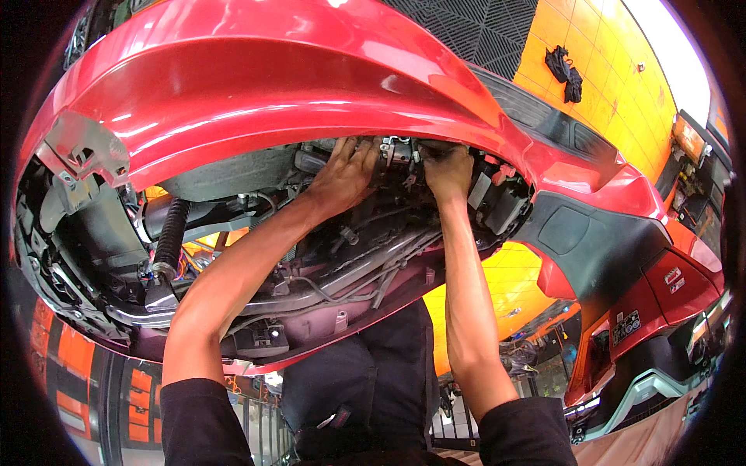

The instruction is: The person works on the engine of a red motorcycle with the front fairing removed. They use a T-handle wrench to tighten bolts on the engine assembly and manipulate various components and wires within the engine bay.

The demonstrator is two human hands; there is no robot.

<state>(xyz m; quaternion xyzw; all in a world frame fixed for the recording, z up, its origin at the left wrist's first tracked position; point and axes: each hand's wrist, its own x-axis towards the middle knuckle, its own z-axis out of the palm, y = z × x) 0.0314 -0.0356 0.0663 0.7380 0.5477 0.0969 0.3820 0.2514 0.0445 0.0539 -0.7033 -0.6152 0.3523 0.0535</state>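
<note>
A red scooter body [311, 93] has its seat area uncovered, and both my arms reach into it. Deep under the far red panel, my left hand [346, 177] lies with fingers stretched forward beside a silver metal cylindrical part [399, 151]; the fingertips are partly hidden in shadow. On the other side of that part, my right hand [449, 172] is closed, knuckles up, and what its fingers grip is hidden. Dark hoses and frame tubes [373, 268] run below my hands.
A black coil-spring shock absorber [172, 237] stands inside the frame at left. The dark front footboard section [598, 245] is at right. Beyond lie an orange tiled floor [598, 116], a black cloth [563, 71] and a black ribbed mat [474, 31].
</note>
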